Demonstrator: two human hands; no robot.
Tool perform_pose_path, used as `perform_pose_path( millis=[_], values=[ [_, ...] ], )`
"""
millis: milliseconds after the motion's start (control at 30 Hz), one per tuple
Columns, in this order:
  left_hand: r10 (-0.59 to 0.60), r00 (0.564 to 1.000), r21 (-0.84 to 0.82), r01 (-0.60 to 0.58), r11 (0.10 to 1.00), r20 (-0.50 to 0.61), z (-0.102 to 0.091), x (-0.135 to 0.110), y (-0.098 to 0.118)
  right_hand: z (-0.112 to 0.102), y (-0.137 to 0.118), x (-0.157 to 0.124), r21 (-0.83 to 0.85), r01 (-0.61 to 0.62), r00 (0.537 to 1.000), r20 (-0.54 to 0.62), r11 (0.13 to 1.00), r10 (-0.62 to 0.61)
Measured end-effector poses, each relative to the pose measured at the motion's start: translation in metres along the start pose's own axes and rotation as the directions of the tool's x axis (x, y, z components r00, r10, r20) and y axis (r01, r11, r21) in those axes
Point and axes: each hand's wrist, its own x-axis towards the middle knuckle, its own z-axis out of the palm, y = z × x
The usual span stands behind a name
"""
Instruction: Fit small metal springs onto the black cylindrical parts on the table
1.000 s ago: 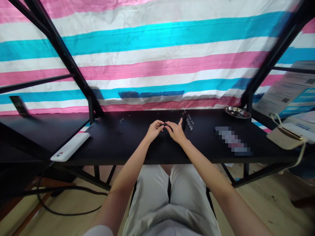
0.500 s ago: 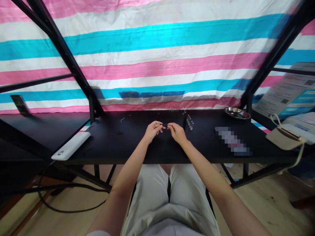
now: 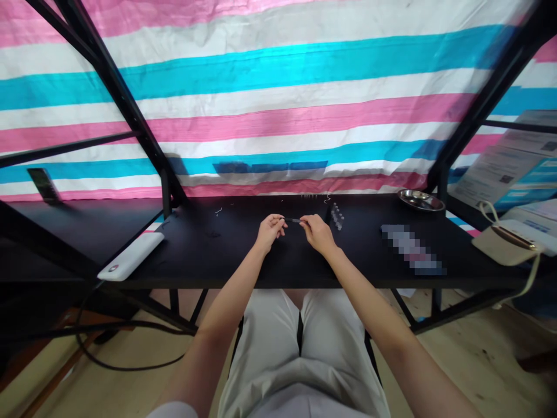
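Over the middle of the black table, both hands hold a thin dark stick-shaped piece lying level between them. My left hand pinches its left end, fingers curled in. At the other end, my right hand pinches with thumb and fingertips. The part towards my right hand looks greyer and partly see-through; its exact kind is too small to make out. Just right of my right hand stands a small black holder with rows of clear round-topped pieces.
A shiny metal dish sits at the back right, with a blurred-out flat object in front. A beige bag rests at the right end. On the left lies a white power strip. Small white scraps lie towards the back.
My hands have drawn slightly apart, the right one moving right. More of the stick-shaped piece shows between them, including its greyer part. The view has shifted a little.
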Motion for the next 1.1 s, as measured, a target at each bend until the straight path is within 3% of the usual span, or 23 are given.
perform_pose_path(
  millis=[200,467,733,867,967,1100],
  values=[
    [-0.006,0.996,-0.011,0.007,1.0,0.088,0.004,-0.002,0.002,-0.007,0.002,-0.007,-0.054,0.043,0.998,0.054,0.998,-0.04],
    [-0.137,0.935,0.07,0.121,0.99,0.327,0.008,-0.006,0.004,-0.013,0.0,-0.008,-0.116,-0.05,0.956,0.283,0.992,0.081],
    [-0.101,0.962,0.083,0.083,0.993,0.254,0.026,-0.002,0.009,-0.044,-0.016,-0.002,-0.365,-0.146,0.884,0.369,0.92,0.287],
    [-0.077,0.982,0.125,0.056,0.991,0.174,0.032,0.003,0.015,-0.067,0.005,-0.007,-0.404,-0.258,0.826,0.379,0.877,0.418],
    [-0.131,0.964,0.316,0.053,0.947,0.23,0.044,0.006,0.014,-0.077,0.033,-0.015,-0.332,-0.411,0.78,0.354,0.849,0.516],
    [-0.131,0.959,0.5,-0.012,0.866,0.25,0.073,0.012,0.006,-0.079,0.064,-0.025,-0.23,-0.551,0.757,0.267,0.802,0.597]
  ],
)
